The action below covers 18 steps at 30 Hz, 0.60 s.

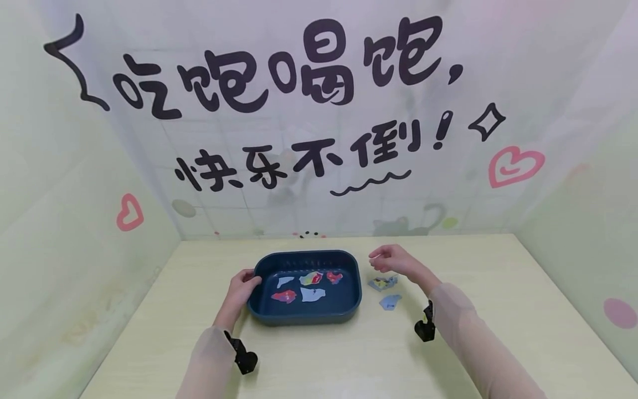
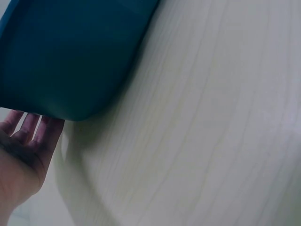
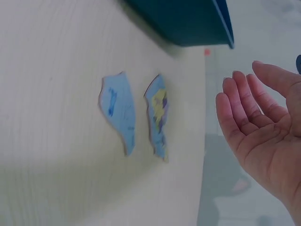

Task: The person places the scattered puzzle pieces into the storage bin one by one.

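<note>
A dark blue plastic tray (image 1: 304, 320) stands on the table, with several flat, torn-edged picture pieces lying inside; one is a pale piece (image 1: 313, 295), another a red piece (image 1: 284, 296). My left hand (image 1: 242, 289) holds the tray's left end at the rim; in the left wrist view its fingers (image 2: 46, 129) pass behind the tray wall. Right of the tray, my right hand (image 1: 395, 260) hovers with loosely bent fingers and an empty palm. Below it lie a blue piece with yellow marks (image 3: 158, 113) and a plain light-blue piece (image 3: 118, 110).
The pale wood-grain table (image 1: 319, 366) ends at a printed fabric backdrop (image 1: 319, 216) with large black characters. Similar fabric walls rise on the left (image 1: 65, 221) and right (image 1: 588, 238). A black wrist camera (image 1: 425, 324) sits on the right wrist.
</note>
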Each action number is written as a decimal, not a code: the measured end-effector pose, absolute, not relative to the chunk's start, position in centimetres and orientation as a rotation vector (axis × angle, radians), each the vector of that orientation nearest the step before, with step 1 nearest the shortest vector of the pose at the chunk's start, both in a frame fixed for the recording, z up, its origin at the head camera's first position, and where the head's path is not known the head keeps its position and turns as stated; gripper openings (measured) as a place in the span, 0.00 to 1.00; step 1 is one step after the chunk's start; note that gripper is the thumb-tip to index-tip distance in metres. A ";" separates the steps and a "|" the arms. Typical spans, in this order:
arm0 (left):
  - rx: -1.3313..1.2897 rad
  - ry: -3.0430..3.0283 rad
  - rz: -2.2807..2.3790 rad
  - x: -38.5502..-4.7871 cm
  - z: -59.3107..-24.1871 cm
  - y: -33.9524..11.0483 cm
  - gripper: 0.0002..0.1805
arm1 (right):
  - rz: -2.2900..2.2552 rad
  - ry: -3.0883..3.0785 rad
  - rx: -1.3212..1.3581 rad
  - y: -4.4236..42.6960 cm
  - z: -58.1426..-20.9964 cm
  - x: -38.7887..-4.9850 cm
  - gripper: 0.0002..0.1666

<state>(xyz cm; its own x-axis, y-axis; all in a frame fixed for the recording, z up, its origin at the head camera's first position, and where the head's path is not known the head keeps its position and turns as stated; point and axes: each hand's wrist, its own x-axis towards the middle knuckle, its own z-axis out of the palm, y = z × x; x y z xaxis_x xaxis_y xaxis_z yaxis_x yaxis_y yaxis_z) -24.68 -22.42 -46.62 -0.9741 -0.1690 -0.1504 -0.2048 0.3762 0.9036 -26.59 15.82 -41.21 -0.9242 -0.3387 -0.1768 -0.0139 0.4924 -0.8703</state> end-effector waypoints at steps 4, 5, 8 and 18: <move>-0.356 2.567 1.709 -24.7 -46.8 -22.5 0.23 | -1.366 2.445 -0.239 16.9 -42.1 -26.7 0.23; -0.360 2.563 1.713 -24.7 -46.8 -22.5 0.23 | -1.356 2.451 -0.229 17.1 -42.3 -26.7 0.22; -0.369 2.558 1.721 -24.7 -46.7 -22.5 0.23 | -1.345 2.462 -0.196 17.7 -42.7 -26.7 0.22; -0.373 2.555 1.710 -24.7 -46.8 -22.5 0.23 | -1.322 2.507 -0.207 19.2 -44.5 -26.6 0.21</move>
